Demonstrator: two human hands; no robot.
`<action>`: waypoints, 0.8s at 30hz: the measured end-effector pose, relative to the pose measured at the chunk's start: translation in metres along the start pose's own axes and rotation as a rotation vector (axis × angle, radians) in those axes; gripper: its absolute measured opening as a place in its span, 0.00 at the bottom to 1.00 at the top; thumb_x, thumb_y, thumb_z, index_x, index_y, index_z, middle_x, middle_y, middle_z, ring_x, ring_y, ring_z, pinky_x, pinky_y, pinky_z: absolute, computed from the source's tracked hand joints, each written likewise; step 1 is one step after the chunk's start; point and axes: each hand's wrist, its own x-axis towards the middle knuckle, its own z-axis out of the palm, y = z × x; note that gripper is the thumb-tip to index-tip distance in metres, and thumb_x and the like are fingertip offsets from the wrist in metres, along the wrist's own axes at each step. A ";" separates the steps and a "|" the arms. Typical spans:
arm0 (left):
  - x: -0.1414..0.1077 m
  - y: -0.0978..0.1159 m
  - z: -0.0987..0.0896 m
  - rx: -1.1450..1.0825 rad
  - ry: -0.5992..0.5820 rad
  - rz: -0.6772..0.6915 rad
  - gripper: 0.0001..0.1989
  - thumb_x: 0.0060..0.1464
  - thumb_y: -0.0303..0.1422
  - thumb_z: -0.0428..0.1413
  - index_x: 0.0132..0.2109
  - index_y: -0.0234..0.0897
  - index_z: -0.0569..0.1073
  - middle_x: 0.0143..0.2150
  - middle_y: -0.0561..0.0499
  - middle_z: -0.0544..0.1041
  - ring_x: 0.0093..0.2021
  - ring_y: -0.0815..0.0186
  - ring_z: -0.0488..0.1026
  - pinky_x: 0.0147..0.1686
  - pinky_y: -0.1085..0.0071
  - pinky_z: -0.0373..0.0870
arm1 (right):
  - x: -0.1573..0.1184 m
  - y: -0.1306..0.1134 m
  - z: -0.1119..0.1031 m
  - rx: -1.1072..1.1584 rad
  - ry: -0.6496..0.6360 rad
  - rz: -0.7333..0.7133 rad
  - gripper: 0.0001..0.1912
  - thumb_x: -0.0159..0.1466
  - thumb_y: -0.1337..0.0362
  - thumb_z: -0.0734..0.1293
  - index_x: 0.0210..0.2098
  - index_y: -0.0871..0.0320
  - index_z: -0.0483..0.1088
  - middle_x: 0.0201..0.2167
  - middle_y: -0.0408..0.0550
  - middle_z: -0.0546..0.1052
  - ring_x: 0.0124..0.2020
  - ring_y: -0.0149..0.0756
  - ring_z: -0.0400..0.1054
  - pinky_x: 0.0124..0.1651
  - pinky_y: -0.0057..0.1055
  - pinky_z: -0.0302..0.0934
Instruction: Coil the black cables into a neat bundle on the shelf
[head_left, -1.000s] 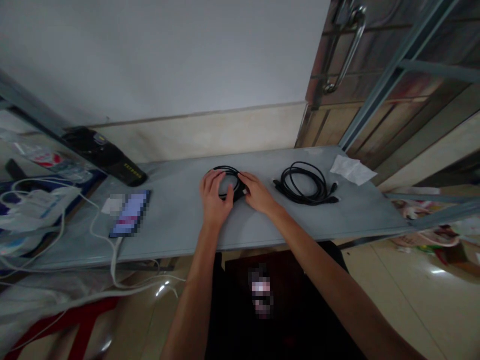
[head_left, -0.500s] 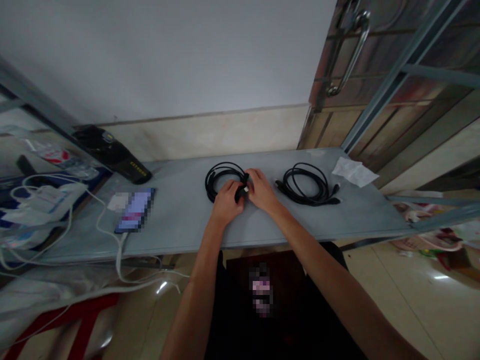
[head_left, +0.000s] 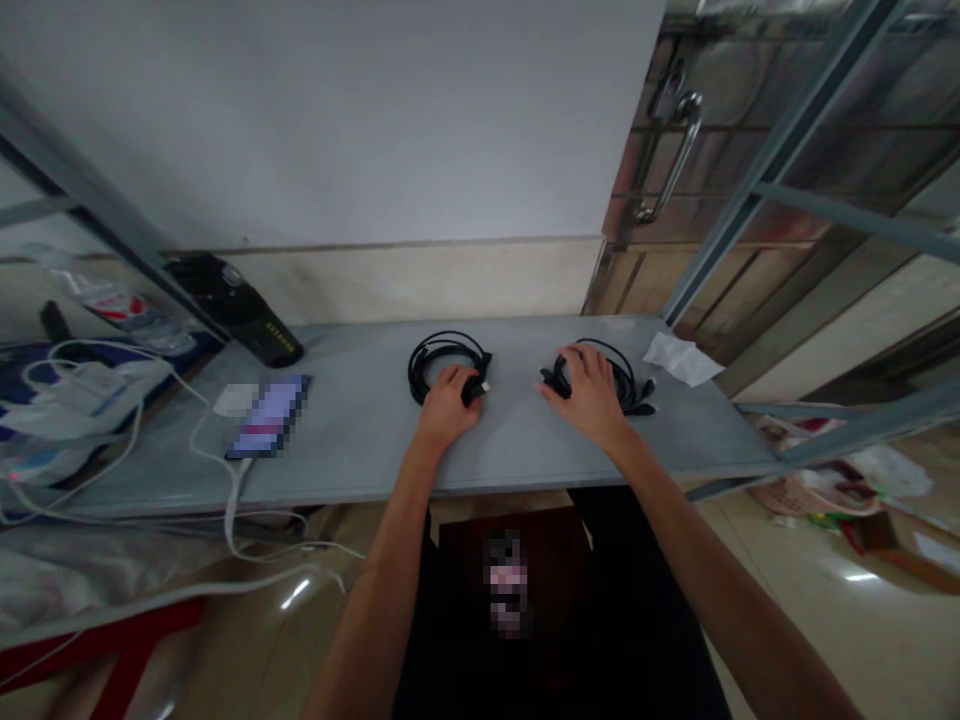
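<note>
your right hand (head_left: 592, 392) had just left the central cable coil (head_left: 418, 378) for the second coil (head_left: 628, 384), right of centre in the frame, half spread; whether it gripped, i couldn't tell. your left hand (head_left: 450, 408) stayed curled tightly on the central cable coil's lower right, so each had one hand.

Left cable (head_left: 415, 372): black, coiled, flat on grey tabletop (head_left: 352, 400); near-right side in your left hand (head_left: 448, 405), pale-tipped plug (head_left: 484, 387) poking out rightward. Right cable (head_left: 628, 388): black, coiled, flat; partly covered by your right hand (head_left: 591, 390), dark connector ends (head_left: 642, 409) at right. Coils apart.
</note>
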 end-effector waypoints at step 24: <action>0.002 0.008 -0.010 -0.242 0.073 -0.120 0.12 0.66 0.45 0.63 0.42 0.43 0.82 0.42 0.45 0.85 0.43 0.55 0.83 0.50 0.56 0.82 | -0.044 0.043 -0.007 -0.097 -0.138 0.052 0.25 0.85 0.50 0.50 0.44 0.54 0.71 0.40 0.61 0.81 0.44 0.56 0.78 0.50 0.48 0.70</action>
